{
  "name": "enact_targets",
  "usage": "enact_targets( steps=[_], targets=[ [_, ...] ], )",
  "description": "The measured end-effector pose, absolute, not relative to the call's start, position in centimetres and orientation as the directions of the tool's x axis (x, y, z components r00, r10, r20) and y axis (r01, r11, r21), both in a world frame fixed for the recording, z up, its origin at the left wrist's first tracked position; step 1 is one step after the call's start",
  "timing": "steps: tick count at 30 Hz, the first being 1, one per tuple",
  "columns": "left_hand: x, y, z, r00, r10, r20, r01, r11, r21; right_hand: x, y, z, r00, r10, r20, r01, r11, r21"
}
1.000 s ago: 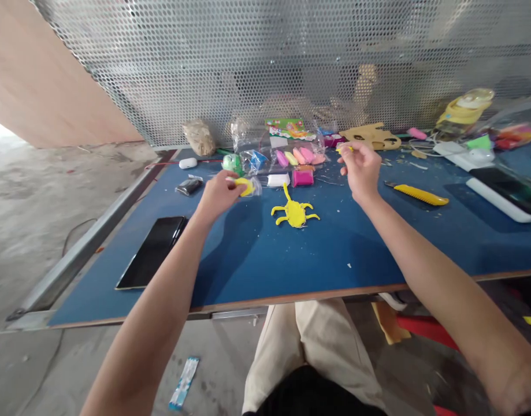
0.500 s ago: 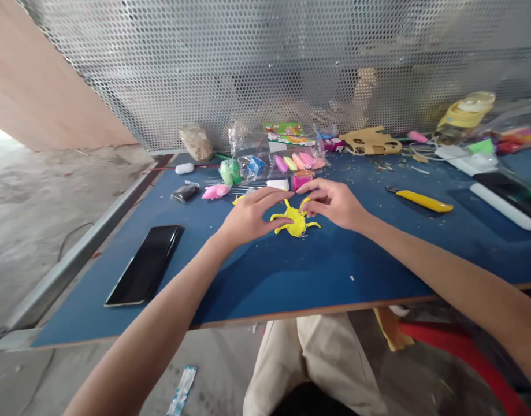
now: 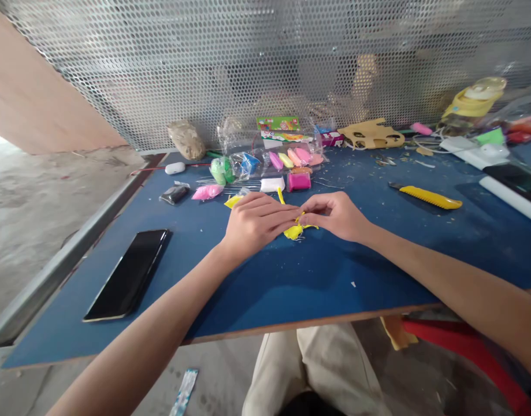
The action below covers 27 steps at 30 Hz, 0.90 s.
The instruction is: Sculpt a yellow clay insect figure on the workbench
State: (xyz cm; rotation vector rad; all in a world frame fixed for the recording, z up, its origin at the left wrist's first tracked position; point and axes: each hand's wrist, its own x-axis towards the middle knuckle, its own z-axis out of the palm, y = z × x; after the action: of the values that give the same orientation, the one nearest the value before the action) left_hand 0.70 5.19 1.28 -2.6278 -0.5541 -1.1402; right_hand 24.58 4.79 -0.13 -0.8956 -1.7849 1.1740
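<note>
A yellow modelling-clay figure (image 3: 293, 232) with thin arm-like strips lies on the blue table, partly covered by my fingers. My left hand (image 3: 260, 219) reaches over it from the left, fingers together and bent across the clay, its thumb hidden. From the right, my right hand (image 3: 334, 215) pinches a small yellow strip of the figure between thumb and fingertips. The fingertips of both hands meet just above the clay body. One strip sticks up behind my left fingers, and another points right beneath my right hand.
Behind my hands lie a magenta clay block (image 3: 299, 181), a white clay pack (image 3: 272, 184) and a pink clay pack (image 3: 207, 192). A black phone (image 3: 127, 275) rests at left, a yellow box cutter (image 3: 429, 196) at right. A perforated metal panel (image 3: 230, 63) borders the back.
My left fingers have closed together and moved over the clay figure, covering more of it. My right hand has come slightly lower, its fingertips now meeting the left ones.
</note>
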Motion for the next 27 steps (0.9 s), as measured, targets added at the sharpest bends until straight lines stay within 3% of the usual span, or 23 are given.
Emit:
enact_targets(
  steps=[7,11,15,20,27],
  targets=[
    [0.5,6.0,0.6,0.694,0.316,0.647,0.393,-0.919,0.027,25.7,5.9,-0.6,-0.466,0.831,0.303,0.269,0.460,-0.846],
    [0.1,6.4,0.4,0.773,0.352,0.527,0.319,-0.935,0.155,26.3,6.5,-0.7,-0.574,0.705,0.416,0.363,0.674,-0.643],
    [-0.3,6.5,0.6,0.801,0.343,0.491,0.264,-0.938,0.224,26.5,7.0,-1.4,-0.703,0.500,0.505,0.283,0.849,-0.446],
    [-0.2,6.4,0.7,0.814,0.351,0.462,0.261,-0.933,0.248,26.4,7.2,-2.3,-0.691,0.471,0.548,0.282,0.874,-0.396],
    [0.0,6.0,0.9,0.840,0.349,0.415,0.273,-0.933,0.232,26.5,7.4,-2.0,-0.783,0.330,0.527,0.257,0.944,-0.210]
  ],
)
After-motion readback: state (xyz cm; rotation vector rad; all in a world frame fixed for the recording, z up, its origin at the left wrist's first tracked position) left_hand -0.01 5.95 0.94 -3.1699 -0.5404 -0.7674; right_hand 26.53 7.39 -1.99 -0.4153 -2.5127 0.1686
